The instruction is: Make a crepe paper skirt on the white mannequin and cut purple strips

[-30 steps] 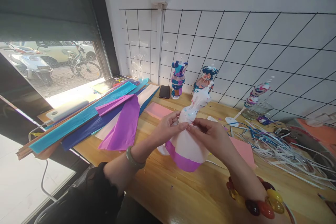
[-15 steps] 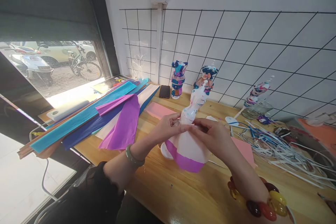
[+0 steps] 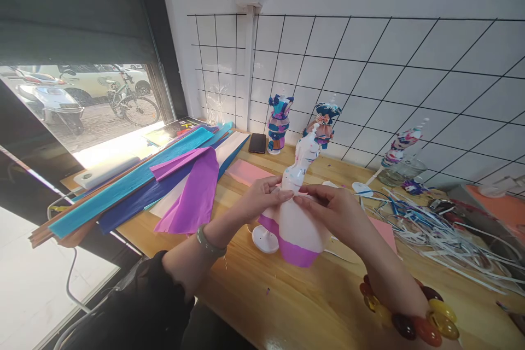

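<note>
A small white mannequin figure on a round white base is tilted over the wooden table. A pale pink paper skirt with a purple hem is wrapped round its waist. My left hand pinches the skirt's top edge at the waist from the left. My right hand pinches the same edge from the right, its fingertips almost touching the left ones. Both hands are closed on the paper.
Sheets of purple, blue and pink crepe paper lie at the left. Two dressed figures and a phone stand by the grid wall. Paper strips and a glass bowl are at the right.
The figure has tipped and lifted, so its round white base now shows at the lower left. The skirt has been drawn tighter round the waist. Both hands stay at the waist.
</note>
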### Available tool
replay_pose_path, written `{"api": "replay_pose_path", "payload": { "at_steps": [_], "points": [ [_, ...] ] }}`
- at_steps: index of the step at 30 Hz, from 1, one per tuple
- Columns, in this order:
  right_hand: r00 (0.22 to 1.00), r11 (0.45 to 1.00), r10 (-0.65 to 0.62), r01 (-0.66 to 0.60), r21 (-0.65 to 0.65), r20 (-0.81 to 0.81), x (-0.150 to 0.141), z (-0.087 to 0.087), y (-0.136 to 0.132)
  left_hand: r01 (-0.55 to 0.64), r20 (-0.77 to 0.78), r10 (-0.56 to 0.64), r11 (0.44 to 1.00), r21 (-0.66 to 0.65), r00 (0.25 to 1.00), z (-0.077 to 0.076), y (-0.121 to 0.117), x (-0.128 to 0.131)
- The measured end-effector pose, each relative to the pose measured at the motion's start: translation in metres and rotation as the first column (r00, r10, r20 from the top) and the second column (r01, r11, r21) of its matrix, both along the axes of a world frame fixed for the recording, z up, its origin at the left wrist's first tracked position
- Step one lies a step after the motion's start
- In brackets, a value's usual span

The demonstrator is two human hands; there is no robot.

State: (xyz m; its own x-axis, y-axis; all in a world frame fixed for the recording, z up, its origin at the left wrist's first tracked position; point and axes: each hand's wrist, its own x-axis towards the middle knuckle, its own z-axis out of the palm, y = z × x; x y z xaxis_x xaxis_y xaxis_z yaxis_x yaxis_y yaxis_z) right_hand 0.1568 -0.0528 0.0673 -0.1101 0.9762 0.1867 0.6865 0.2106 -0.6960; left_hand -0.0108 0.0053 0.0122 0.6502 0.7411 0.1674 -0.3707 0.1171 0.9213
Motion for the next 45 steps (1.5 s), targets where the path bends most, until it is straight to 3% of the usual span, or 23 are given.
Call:
{"api": "replay_pose_path", "payload": {
  "at_steps": [4,12,22,32,45],
  "points": [
    [1.000,1.000,-0.011,0.011,0.014,0.029,0.0005,0.0006,-0.0008,-0.025,0.004,0.025,0.999,-0.036,1.000,-0.0005,0.0019,-0.0001],
    [0.989,0.992,0.120,-0.122,-0.019,-0.089,-0.0027,0.0049,-0.0054,0.015,0.050,-0.011,0.997,-0.079,0.999,-0.0011,0.0035,-0.0019],
    [0.987,0.994,0.103,-0.106,-0.018,-0.122,-0.0045,0.0017,-0.0056,0.052,0.100,-0.039,0.990,-0.132,0.994,-0.0004,0.0030,-0.0035],
    [0.979,0.988,0.150,-0.152,-0.006,-0.136,-0.0088,0.0029,-0.0095,0.028,0.094,-0.020,0.995,-0.092,0.995,0.0004,0.0032,-0.0043],
    [0.991,0.998,0.056,-0.056,0.001,-0.119,-0.0073,0.0025,-0.0074,0.030,0.095,-0.023,0.996,-0.078,0.995,-0.0005,0.0019,-0.0036]
  ]
}}
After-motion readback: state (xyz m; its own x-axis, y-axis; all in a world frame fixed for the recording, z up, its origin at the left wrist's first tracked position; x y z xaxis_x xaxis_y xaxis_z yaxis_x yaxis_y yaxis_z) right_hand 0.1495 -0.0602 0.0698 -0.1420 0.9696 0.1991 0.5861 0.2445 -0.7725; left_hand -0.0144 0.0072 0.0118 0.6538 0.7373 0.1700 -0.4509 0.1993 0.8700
